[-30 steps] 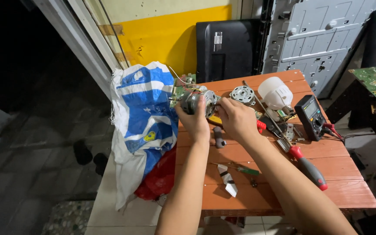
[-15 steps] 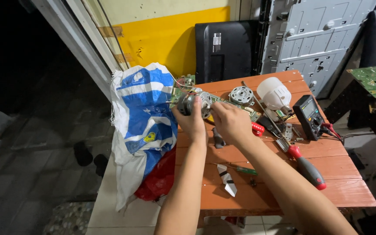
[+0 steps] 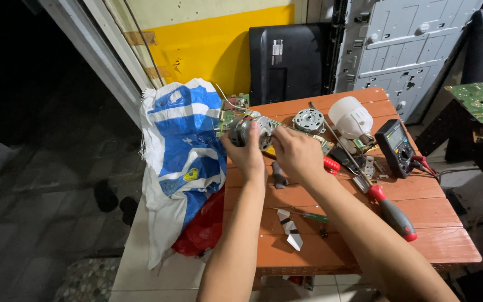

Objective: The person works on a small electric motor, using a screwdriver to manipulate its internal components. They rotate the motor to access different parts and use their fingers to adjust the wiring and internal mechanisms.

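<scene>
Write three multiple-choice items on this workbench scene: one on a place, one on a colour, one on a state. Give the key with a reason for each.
1. Where does the multimeter lie on the table?
A. right side
B. left edge
C. under the sack

2. What colour is the big screwdriver handle?
A. green
B. red and black
C. white

3. How is the motor placed?
A. lying alone on the table
B. inside the sack
C. held in both hands

Key: 1 A, it sits right of the bulb. 2 B, the grip shows red ends and a black middle. 3 C, the left hand and right hand both grip it, beside the sack.
</scene>
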